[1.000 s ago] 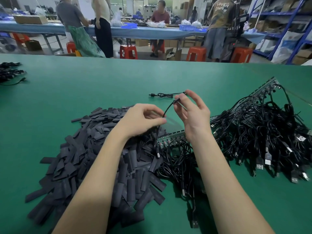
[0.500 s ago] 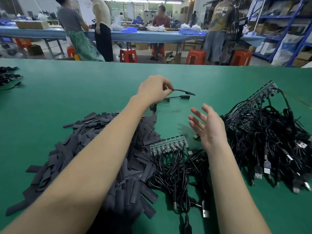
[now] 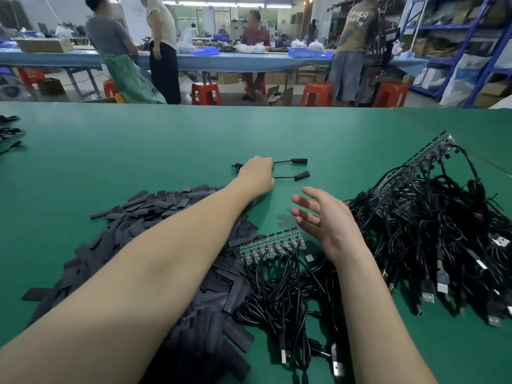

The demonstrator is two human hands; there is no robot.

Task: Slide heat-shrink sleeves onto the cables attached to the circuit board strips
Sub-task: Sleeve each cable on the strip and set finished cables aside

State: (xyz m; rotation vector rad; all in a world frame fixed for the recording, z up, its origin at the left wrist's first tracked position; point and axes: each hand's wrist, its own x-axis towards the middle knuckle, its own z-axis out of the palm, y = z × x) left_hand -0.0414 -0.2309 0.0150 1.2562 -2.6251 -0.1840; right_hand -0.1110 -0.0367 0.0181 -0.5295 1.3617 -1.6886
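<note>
My left hand (image 3: pixel 257 173) rests on two sleeved cables (image 3: pixel 288 169) far out on the table (image 3: pixel 138 151); whether it grips them I cannot tell. My right hand (image 3: pixel 321 217) hovers, fingers spread. Sleeves (image 3: pixel 166 203) look light and flat, likely pinchable at one end.

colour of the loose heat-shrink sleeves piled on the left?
Dark grey to black, matte: the heat-shrink sleeves show best in the head view, against the green table.

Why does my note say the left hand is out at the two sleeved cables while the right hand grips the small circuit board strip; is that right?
Not quite. In the head view the left hand is out at the two sleeved cables, but the right hand grips nothing: it hovers open, fingers spread, above the table, just beyond the small circuit board strip.
</note>
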